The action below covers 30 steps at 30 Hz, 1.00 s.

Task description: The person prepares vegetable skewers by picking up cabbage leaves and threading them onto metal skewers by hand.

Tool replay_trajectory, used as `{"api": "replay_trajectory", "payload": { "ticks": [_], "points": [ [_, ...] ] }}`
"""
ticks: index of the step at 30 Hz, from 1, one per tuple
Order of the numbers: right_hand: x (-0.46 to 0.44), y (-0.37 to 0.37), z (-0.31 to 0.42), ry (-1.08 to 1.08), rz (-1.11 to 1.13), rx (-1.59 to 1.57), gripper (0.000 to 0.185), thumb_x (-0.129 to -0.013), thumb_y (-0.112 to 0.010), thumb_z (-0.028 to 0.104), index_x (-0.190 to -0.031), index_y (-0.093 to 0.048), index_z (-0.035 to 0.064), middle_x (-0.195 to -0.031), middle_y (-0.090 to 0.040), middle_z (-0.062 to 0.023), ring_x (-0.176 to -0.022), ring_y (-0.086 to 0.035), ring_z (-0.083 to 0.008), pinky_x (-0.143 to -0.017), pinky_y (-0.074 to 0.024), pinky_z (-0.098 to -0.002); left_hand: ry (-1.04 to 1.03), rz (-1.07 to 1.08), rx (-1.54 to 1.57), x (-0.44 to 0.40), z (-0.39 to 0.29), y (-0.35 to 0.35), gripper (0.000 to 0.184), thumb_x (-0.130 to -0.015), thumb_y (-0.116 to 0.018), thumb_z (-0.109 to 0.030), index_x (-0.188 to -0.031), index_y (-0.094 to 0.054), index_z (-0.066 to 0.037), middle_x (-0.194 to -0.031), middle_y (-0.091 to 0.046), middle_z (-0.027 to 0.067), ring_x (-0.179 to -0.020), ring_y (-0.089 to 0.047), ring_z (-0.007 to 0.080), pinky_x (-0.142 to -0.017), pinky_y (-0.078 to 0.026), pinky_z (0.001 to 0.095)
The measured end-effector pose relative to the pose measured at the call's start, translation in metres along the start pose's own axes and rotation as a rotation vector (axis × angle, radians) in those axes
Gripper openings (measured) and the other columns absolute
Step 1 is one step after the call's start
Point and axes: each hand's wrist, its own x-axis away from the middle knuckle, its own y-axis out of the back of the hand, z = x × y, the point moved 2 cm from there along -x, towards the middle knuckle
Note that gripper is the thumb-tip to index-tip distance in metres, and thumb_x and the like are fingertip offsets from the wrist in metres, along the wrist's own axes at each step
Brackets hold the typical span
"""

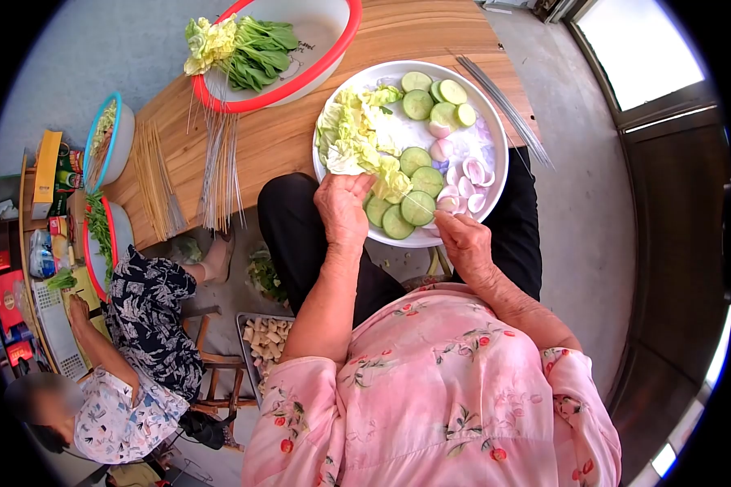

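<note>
A round white plate (502, 154) rests over my lap at the table's edge. Pale yellow-green lettuce leaves (351, 130) fill its left side. Cucumber slices (417, 208) lie at the top and lower middle, and pinkish onion pieces (466, 187) on the right. My left hand (345, 207) is closed on a lettuce leaf (392, 180) at the plate's lower left rim. Pinched in my right hand (465, 243), at the lower rim, is a thin skewer (424, 204). It points left toward the leaf; whether its tip pierces the leaf I cannot tell.
Metal skewers (499, 101) lie right of the plate; more metal skewers (219, 170) and bamboo skewers (156, 174) lie left. A red-rimmed basin (333, 57) holds greens. A co-worker (130, 414) sits left, near a blue-rimmed bowl (122, 146). A tray of cut pieces (264, 341) stands below.
</note>
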Motion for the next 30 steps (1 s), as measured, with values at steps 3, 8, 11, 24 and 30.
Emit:
{"api": "replay_trajectory", "payload": {
  "ticks": [3, 8, 11, 24, 30],
  "points": [
    [-0.001, 0.002, -0.001, 0.003, -0.024, -0.027, 0.022, -0.073, -0.061, 0.001, -0.094, -0.063, 0.0069, -0.07, -0.06, -0.0081, -0.061, -0.06, -0.0265, -0.053, -0.0489, -0.0343, 0.043, 0.004, 0.061, 0.002, -0.004, -0.001, 0.02, -0.084, -0.052, -0.01, -0.098, -0.051, 0.004, -0.093, -0.059, 0.0169, -0.087, -0.06, 0.03, -0.085, -0.048, 0.0438],
    [-0.005, 0.006, -0.001, 0.007, -0.05, -0.024, 0.019, -0.076, -0.063, -0.001, -0.094, -0.064, 0.0049, -0.062, -0.055, -0.0111, -0.054, -0.056, -0.0259, -0.049, -0.0442, -0.0313, 0.045, -0.013, -0.012, 0.001, -0.004, -0.002, 0.02, -0.085, -0.055, -0.009, -0.101, -0.053, 0.003, -0.094, -0.061, 0.0154, -0.086, -0.062, 0.0285, -0.081, -0.049, 0.0399],
    [-0.003, 0.003, -0.002, 0.006, -0.055, -0.048, 0.019, -0.076, -0.064, -0.001, -0.094, -0.064, 0.0048, -0.062, -0.054, -0.0109, -0.054, -0.056, -0.0257, -0.049, -0.0441, -0.0313, 0.085, 0.025, 0.038, -0.002, -0.002, 0.0, 0.021, -0.085, -0.056, -0.009, -0.103, -0.053, 0.002, -0.098, -0.06, 0.0153, -0.087, -0.061, 0.028, -0.082, -0.049, 0.0397],
    [-0.003, 0.008, -0.004, -0.01, -0.02, -0.007, 0.02, -0.074, -0.064, -0.003, -0.093, -0.064, 0.0043, -0.063, -0.055, -0.0107, -0.054, -0.056, -0.0257, -0.049, -0.0444, -0.031, 0.115, -0.105, -0.012, -0.006, 0.002, 0.007, 0.023, -0.086, -0.054, -0.011, -0.105, -0.049, 0.0, -0.099, -0.057, 0.0144, -0.086, -0.058, 0.0274, -0.076, -0.05, 0.0419],
    [-0.001, 0.008, -0.006, 0.021, -0.001, 0.006, 0.02, -0.074, -0.065, -0.001, -0.093, -0.065, 0.0056, -0.062, -0.055, -0.0101, -0.054, -0.057, -0.0254, -0.049, -0.0451, -0.0309, 0.095, -0.151, -0.103, -0.005, 0.001, 0.006, 0.026, -0.087, -0.053, -0.016, -0.107, -0.049, -0.001, -0.098, -0.057, 0.0144, -0.088, -0.059, 0.0284, -0.076, -0.049, 0.0389]
  ]
}}
